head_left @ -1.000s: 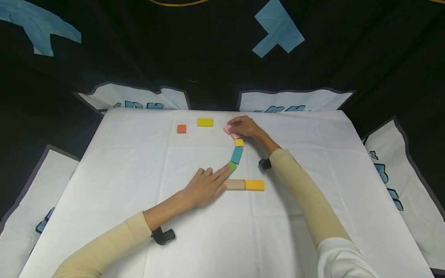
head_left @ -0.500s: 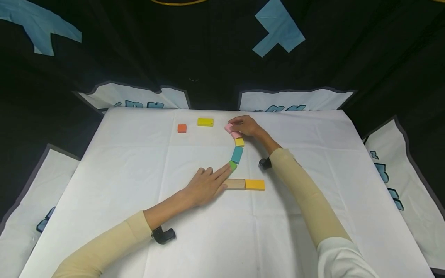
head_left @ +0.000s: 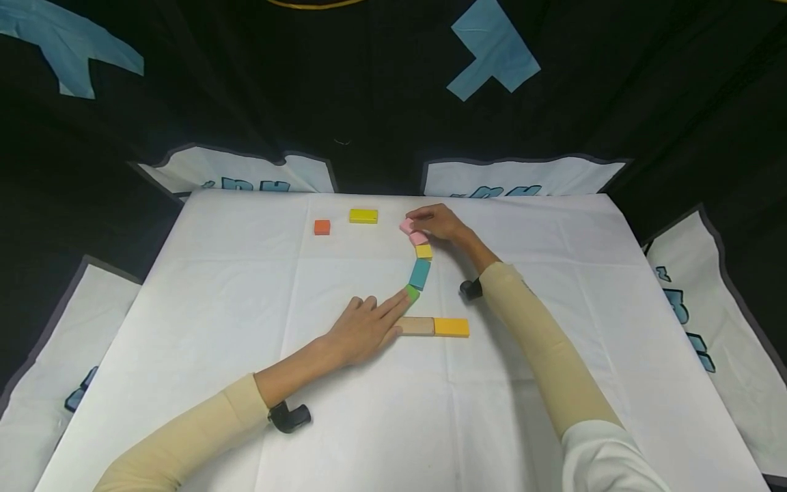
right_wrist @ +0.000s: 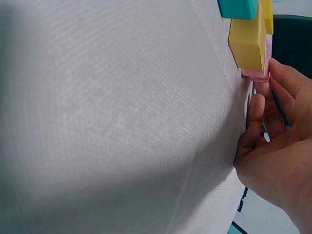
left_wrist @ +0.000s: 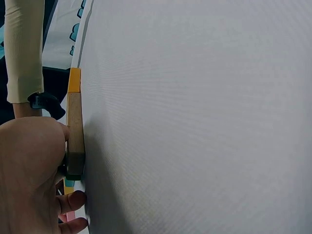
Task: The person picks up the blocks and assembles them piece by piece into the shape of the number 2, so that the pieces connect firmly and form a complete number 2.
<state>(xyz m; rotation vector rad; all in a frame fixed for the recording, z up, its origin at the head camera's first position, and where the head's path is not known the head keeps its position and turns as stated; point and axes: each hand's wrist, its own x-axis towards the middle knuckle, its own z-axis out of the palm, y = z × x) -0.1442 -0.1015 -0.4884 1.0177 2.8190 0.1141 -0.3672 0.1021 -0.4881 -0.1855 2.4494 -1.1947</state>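
Note:
A curved row of blocks runs up the middle of the white table: a green block, a teal block, a small yellow block and two pink ones. My left hand lies low, its extended fingertips touching the green block, its thumb beside a plain wooden block. An orange-yellow block adjoins the wooden one. At the row's far end, my right hand holds the farther pink block between fingers and thumb, against the nearer pink block. The right fingers partly hide the farther one.
Left of the row's far end lie a bright yellow block and an orange block. Black cloth hangs behind the table, close beyond its far edge.
The farther pink block has shifted slightly right and toward the nearer pink one, with my right hand on it. My left hand stays still on the green block.

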